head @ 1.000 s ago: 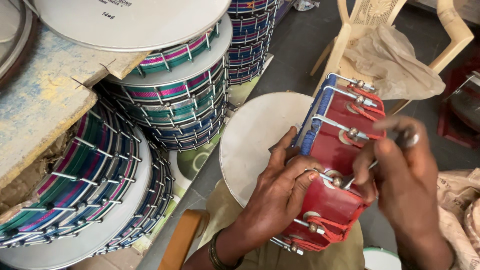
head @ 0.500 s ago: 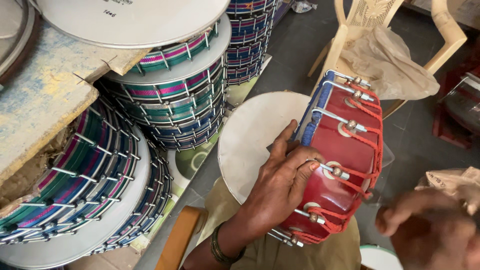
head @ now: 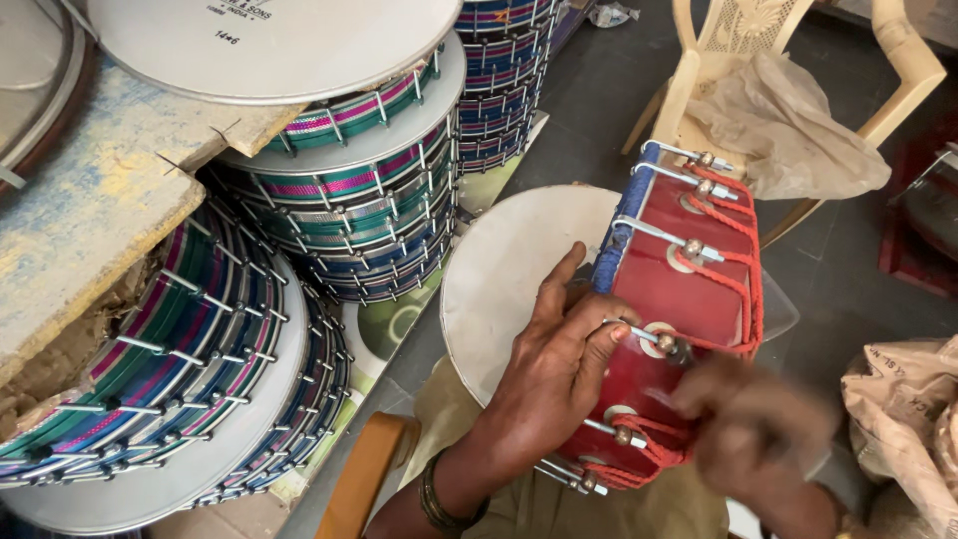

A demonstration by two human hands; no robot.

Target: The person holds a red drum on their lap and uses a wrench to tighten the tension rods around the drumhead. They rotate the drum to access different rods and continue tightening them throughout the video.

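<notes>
The right hand (head: 763,434) is a blur at about five o'clock, low against the red drum (head: 689,299). Its fingers cannot be made out, so I cannot tell whether it grips anything or merely brushes the orange cord (head: 743,269) laced along the drum's side. Its wrist runs out of view at the bottom edge. The drum's lower end is hidden behind both hands, and its far head cannot be seen at all.

The left hand (head: 559,364) is plain enough. It lies spread over the drum's near rim at six o'clock, fingers only loosely curled and pressing rather than closed, with the forefinger tip against a metal tension rod (head: 639,334) and the thumb reaching up along the blue-wrapped rim (head: 619,235). A bangle (head: 434,499) sits on that wrist.

The drum rests tilted across the person's lap, just right of centre, its body running from one o'clock down to six, lying under and to the right of the left hand's palm. Behind it, partly covered, is a round white drum skin (head: 509,279).

At nine o'clock, stacks of striped drums (head: 349,200) with metal rods lean together, cut off at the left and bottom edges. At one o'clock stands a pale plastic chair (head: 898,40) with a crumpled bag (head: 788,130) on its seat. A sack (head: 898,399) is cut off at four o'clock.
</notes>
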